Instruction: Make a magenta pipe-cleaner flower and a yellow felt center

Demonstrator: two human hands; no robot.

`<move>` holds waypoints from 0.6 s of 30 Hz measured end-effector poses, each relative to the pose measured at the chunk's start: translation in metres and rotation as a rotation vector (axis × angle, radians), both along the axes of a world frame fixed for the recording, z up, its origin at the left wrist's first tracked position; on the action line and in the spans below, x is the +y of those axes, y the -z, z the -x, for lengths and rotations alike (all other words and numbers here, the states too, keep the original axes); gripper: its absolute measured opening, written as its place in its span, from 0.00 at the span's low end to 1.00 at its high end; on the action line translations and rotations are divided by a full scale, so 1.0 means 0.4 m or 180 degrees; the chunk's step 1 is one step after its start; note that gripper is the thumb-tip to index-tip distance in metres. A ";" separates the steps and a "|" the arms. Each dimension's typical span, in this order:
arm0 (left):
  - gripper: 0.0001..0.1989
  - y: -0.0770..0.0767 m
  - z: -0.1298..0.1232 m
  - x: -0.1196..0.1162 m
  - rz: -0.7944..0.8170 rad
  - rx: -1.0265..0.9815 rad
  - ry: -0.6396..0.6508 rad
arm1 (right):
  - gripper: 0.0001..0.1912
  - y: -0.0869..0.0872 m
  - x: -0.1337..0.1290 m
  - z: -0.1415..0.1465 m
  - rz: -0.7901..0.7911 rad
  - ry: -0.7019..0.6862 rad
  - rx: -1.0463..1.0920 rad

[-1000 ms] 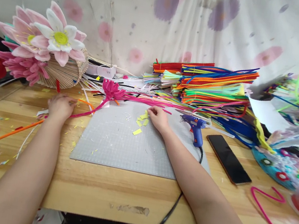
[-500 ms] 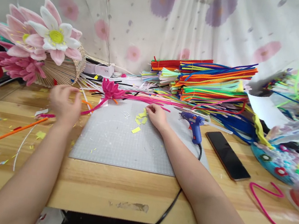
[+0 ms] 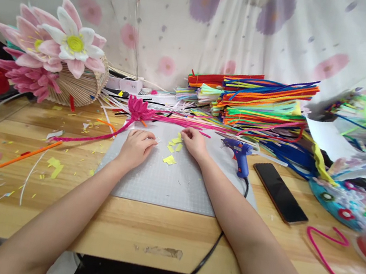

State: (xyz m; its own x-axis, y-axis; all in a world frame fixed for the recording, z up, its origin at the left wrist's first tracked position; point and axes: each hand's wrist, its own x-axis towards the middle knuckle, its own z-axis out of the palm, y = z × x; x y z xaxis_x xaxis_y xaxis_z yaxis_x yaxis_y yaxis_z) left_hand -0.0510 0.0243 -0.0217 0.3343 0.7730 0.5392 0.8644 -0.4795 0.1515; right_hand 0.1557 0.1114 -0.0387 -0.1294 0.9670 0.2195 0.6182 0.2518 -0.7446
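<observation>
On the grey cutting mat [image 3: 160, 187], my left hand [image 3: 135, 148] rests with its fingers bent and close together. Thin white scraps [image 3: 158, 141] show at its fingertips; what lies under them is hidden. My right hand [image 3: 195, 143] is closed near the mat's far edge, its fingertips at a group of yellow scraps [image 3: 169, 159]. Whether a piece sits between those fingertips is too small to see. Behind my left hand lies a magenta pipe-cleaner flower [image 3: 140, 108], its long stem running left over the table.
A blue glue gun [image 3: 242, 159] and a black phone [image 3: 279, 193] lie to the right. Bundles of coloured pipe cleaners [image 3: 267, 100] are stacked at the back. A bouquet of fuzzy flowers [image 3: 73, 44] stands back left. Scraps and an orange pipe cleaner [image 3: 29, 155] litter the left side.
My left hand has moved right, from over the flower stem onto the mat beside the white scraps. My right hand stays by the yellow scraps. The view has shifted slightly.
</observation>
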 end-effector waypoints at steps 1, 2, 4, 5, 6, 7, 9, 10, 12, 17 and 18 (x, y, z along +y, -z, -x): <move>0.09 -0.007 0.009 0.002 0.0005 -0.0036 -0.0077 | 0.08 0.000 0.000 0.000 0.0001 0.0005 0.0017; 0.09 -0.018 0.021 0.005 -0.0019 -0.0085 -0.0205 | 0.08 0.001 0.000 -0.001 0.0003 0.0015 0.0033; 0.09 -0.047 0.068 0.011 -0.0165 -0.0243 -0.0644 | 0.08 0.001 0.000 -0.001 0.0007 0.0028 0.0057; 0.10 -0.063 0.103 0.013 -0.0297 -0.0371 -0.1015 | 0.08 0.001 0.000 -0.002 0.0005 0.0030 0.0065; 0.11 -0.078 0.147 0.013 -0.0417 -0.0500 -0.1424 | 0.08 0.001 0.001 -0.002 0.0003 0.0028 0.0066; 0.13 -0.089 0.195 0.013 -0.0470 -0.0592 -0.1842 | 0.08 0.001 0.001 -0.001 0.0003 0.0025 0.0060; 0.16 -0.097 0.295 0.010 -0.0430 -0.0696 -0.2695 | 0.08 0.003 0.003 -0.001 0.0006 0.0020 0.0042; 0.16 -0.093 0.339 0.008 -0.0258 -0.0707 -0.3004 | 0.08 0.004 0.004 -0.001 0.0007 0.0020 0.0034; 0.17 -0.073 0.401 0.009 0.0233 -0.0619 -0.3316 | 0.08 0.006 0.005 0.000 0.0003 0.0014 0.0017; 0.19 -0.021 0.414 0.041 0.0551 -0.0352 -0.2908 | 0.09 0.010 0.005 -0.001 0.0009 0.0041 0.0024; 0.19 -0.014 0.407 0.048 0.0549 -0.0347 -0.2808 | 0.09 0.011 0.005 -0.001 0.0006 0.0046 0.0034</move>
State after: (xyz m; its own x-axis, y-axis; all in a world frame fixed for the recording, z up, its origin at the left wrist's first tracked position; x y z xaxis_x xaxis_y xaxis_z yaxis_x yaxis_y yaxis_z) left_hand -0.2138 0.0436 -0.0161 -0.4640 0.7972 0.3862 0.8838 0.3872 0.2625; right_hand 0.1562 0.1136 -0.0432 -0.1132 0.9692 0.2189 0.6139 0.2414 -0.7516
